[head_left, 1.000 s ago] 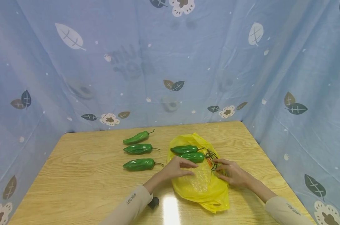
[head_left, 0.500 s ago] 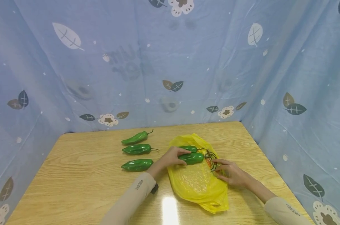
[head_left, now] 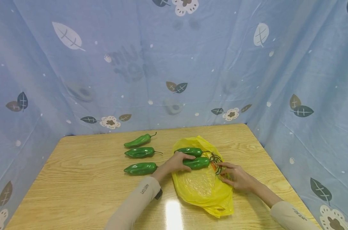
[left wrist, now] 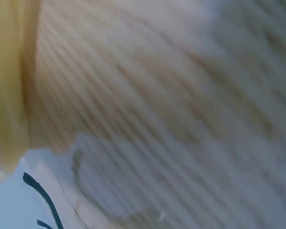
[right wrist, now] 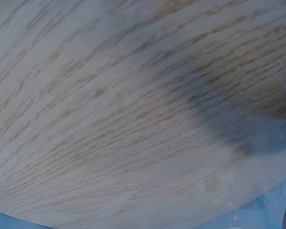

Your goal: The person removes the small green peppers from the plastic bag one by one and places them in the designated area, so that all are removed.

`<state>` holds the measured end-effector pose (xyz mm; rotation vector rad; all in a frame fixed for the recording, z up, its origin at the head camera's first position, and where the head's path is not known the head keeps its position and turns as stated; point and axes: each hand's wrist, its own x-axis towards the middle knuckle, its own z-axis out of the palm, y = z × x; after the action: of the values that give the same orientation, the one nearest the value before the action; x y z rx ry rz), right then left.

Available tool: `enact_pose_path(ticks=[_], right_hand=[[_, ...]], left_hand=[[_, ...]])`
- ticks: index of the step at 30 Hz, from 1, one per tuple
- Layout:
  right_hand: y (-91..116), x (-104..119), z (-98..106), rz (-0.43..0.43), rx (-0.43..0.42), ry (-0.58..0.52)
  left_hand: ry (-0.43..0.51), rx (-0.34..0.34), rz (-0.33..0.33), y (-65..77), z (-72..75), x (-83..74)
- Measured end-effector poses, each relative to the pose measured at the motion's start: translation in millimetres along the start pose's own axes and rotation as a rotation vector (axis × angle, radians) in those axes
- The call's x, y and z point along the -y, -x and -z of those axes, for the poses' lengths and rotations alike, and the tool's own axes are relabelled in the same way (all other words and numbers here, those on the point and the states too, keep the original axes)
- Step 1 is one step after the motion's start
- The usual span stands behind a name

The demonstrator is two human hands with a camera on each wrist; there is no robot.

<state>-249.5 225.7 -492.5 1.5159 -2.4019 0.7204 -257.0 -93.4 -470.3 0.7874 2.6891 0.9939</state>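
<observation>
Overhand, the left hand [head_left: 177, 162] pinches a green pepper [head_left: 200, 163], the right hand [head_left: 238, 177] spread beside dark stems [head_left: 216, 157].

The plastic bag [head_left: 202, 188] lies on the table [head_left: 84, 166]. On the bag there are a near pepper [head_left: 200, 163] and, behind it, a far pepper [head_left: 191, 151]. A bunch of stems [head_left: 217, 158] is at the bag's right side. To the left of the bag lie three peppers [head_left: 139, 152], one behind another. The left hand [head_left: 176, 162] is over the bag's left side, the right hand [head_left: 237, 177] at its right edge. Behind the bag, beyond the table, hangs the curtain [head_left: 202, 51].
</observation>
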Motion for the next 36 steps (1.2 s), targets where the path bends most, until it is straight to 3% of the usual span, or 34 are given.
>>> enact_pose_path(ticks=[6, 11, 18, 23, 30, 33, 36], right_hand=[[0, 0, 1, -0.002, 0.005, 0.003], [-1, 1, 1, -0.016, 0.016, 0.03], [-1, 2, 1, -0.019, 0.018, 0.027], [-1, 3, 0, -0.024, 0.016, 0.027], [-4, 4, 1, -0.01, 0.022, 0.03], [-3, 3, 2, 0.004, 0.011, 0.024], [-2, 2, 1, 0.011, 0.001, 0.017]], left_hand=[[0.121, -0.081, -0.045, 3.5, 3.4, -5.4], [0.191, -0.109, -0.068, 12.4, 5.3, -15.8], [0.219, -0.148, -0.107, 29.9, 0.1, -35.6], [0.27, -0.145, -0.12, 46.0, -7.7, -43.2], [0.459, -0.113, -0.049, 74.3, -21.1, -48.6], [0.537, -0.097, -0.073, 87.0, -27.3, -54.3], [0.544, -0.071, -0.118, 101.8, -31.8, -60.5]])
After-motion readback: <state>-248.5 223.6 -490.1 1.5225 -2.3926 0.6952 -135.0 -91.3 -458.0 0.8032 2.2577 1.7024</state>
